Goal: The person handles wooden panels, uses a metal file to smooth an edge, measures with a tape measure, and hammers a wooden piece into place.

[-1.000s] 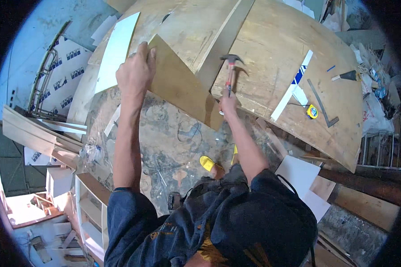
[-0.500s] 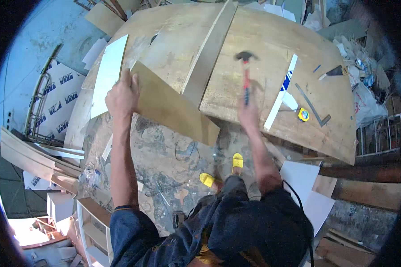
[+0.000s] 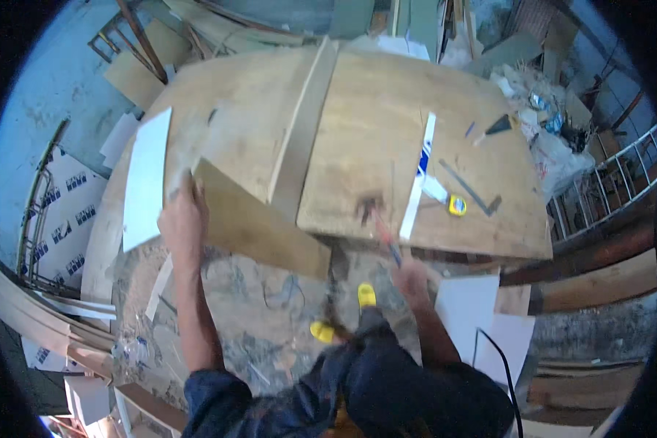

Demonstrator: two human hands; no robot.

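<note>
My left hand (image 3: pixel 182 223) is closed on the near-left end of a brown wooden panel (image 3: pixel 263 235), which slants across the front of the worktable. To the left of that hand lies a white panel (image 3: pixel 147 186); whether the two panels are joined cannot be made out. My right hand (image 3: pixel 412 280) grips a claw hammer (image 3: pixel 385 235) by its red and dark handle. The hammer is smeared by motion, its head toward the table's front edge, to the right of the brown panel and apart from it.
A long board (image 3: pixel 299 135) runs away from me across the plywood worktable (image 3: pixel 372 87). On the right lie a white strip (image 3: pixel 416 186), a yellow tape measure (image 3: pixel 457 205), a metal square (image 3: pixel 469 186) and a dark-handled tool (image 3: pixel 498 125). White sheets (image 3: pixel 466 299) stand near my right arm.
The whole view has shifted, with the table now lower and further left. My right hand has brought the hammer down toward me. The left hand keeps its hold on the panel.
</note>
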